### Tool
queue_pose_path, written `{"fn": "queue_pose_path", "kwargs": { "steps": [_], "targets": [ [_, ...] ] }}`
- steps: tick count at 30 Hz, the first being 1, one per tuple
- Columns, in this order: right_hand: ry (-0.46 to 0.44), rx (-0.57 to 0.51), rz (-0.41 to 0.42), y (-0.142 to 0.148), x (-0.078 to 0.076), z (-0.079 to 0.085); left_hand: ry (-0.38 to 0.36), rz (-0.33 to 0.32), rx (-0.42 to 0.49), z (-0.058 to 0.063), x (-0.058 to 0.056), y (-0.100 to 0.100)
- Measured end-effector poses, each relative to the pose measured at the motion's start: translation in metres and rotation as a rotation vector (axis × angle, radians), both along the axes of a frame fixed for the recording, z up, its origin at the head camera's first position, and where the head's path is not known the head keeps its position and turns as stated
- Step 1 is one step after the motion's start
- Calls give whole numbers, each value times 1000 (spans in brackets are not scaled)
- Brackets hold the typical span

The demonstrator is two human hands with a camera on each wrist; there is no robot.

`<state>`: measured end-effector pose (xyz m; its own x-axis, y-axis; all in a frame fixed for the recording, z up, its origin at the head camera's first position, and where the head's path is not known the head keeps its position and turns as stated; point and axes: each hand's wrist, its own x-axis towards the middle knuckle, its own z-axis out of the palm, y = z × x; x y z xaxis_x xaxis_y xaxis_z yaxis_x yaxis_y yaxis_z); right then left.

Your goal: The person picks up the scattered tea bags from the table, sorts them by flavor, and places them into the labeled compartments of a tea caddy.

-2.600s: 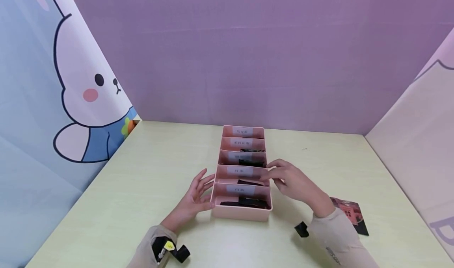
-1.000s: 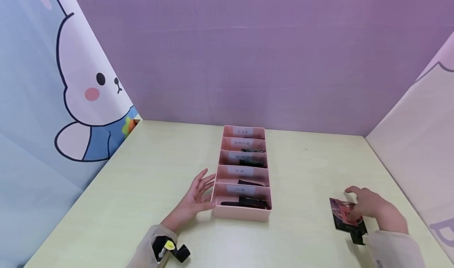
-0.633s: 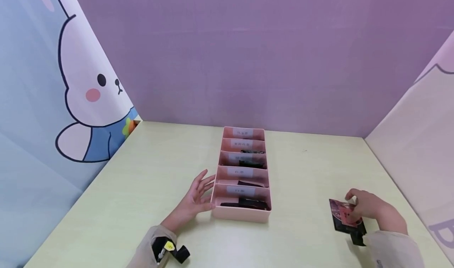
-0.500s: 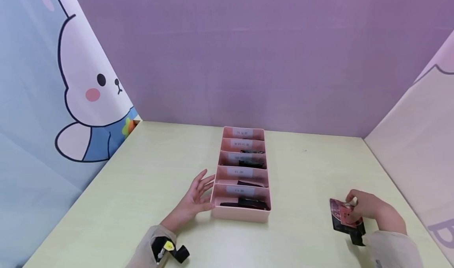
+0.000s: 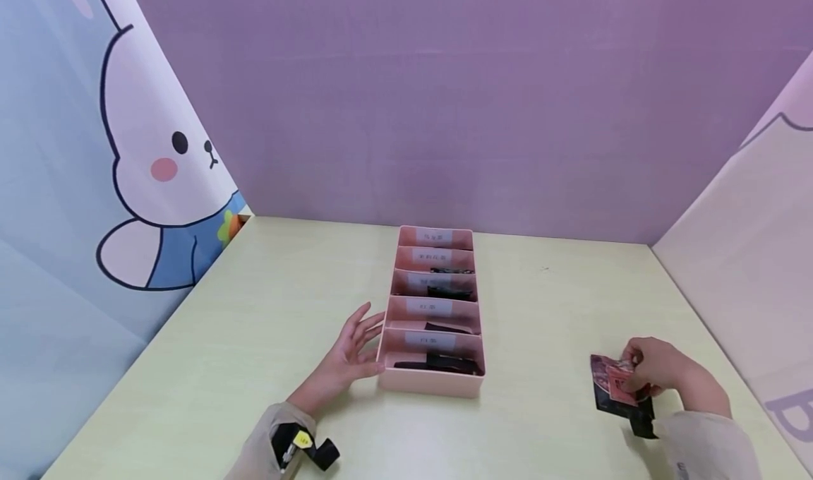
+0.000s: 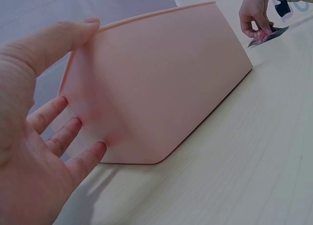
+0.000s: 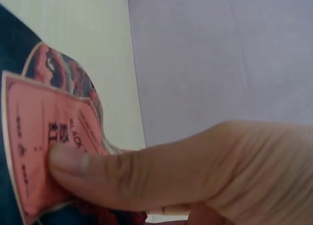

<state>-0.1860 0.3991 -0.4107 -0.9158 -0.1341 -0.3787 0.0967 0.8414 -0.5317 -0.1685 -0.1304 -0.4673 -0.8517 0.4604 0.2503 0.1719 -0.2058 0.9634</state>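
A long pink divided box with white labels in its compartments stands mid-table. My left hand rests against its near left corner, thumb by the rim and fingers spread, fairly straight; the left wrist view shows the fingertips touching the pink wall. At the right, my right hand pinches the right side of a black tea packet with a red label. In the right wrist view the thumb presses on the label, which reads "BLACK"; the fingers beneath are mostly hidden.
Dark packets lie in the nearest compartment, and others show farther back. A pale table spreads around the box. Behind it rises a purple backdrop, with a rabbit-print cloth on the left and a pale panel on the right.
My right hand has gone from beside the box to the tea packet at the right. Its fingers have closed from spread to pinching the packet. The left hand and box stay put.
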Motion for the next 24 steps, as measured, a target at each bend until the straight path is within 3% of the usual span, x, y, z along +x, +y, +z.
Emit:
{"fn": "queue_pose_path", "kwargs": {
  "steps": [10,15,24],
  "targets": [
    [138,-28,47,-4,0,15,-14,0,-36,-1,-1,0],
    [166,-100,23,-9,0,23,-23,9,-40,1,-1,0],
    [256,-97,-15,-19,-3,35,-23,12,-34,0,-2,0]
  ]
}}
